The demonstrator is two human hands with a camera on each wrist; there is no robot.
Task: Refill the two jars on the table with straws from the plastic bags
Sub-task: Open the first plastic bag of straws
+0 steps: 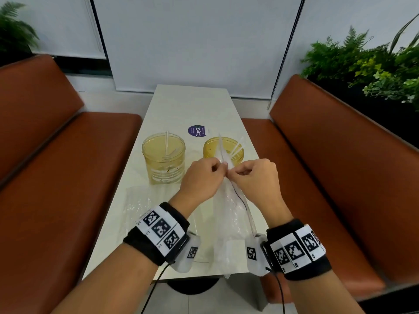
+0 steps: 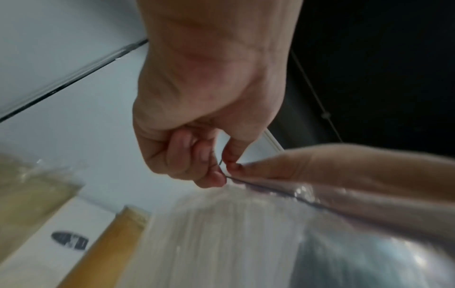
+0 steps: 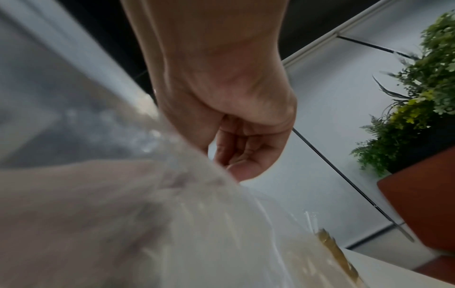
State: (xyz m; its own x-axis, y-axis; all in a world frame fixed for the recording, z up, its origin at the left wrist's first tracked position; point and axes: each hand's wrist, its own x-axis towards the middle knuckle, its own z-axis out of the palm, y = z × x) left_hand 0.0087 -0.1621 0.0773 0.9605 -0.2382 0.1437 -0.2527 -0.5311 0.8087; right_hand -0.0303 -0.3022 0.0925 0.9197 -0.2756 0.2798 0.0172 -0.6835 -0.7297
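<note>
Head view: left hand [image 1: 202, 177] and right hand [image 1: 254, 177] together at frame centre, both pinching the plastic bag [image 1: 229, 214] mouth, likely to pull it open. Jars [image 1: 163, 155] just behind, nearly empty.

A long pale table [image 1: 181, 105] ran up the centre of the frame toward a wall of white roller blinds [image 1: 195, 39] split by dark window frames. Rust-brown padded benches [image 1: 56, 143] filled the left and right sides. Green ferns [image 1: 367, 62] stood in a dark planter at the upper right, more foliage [image 1: 13, 30] at the upper left. A round purple sticker [image 1: 196, 131] lay mid-table. Pale floor [image 1: 204, 302] showed at the bottom centre. Light was soft and even.
</note>
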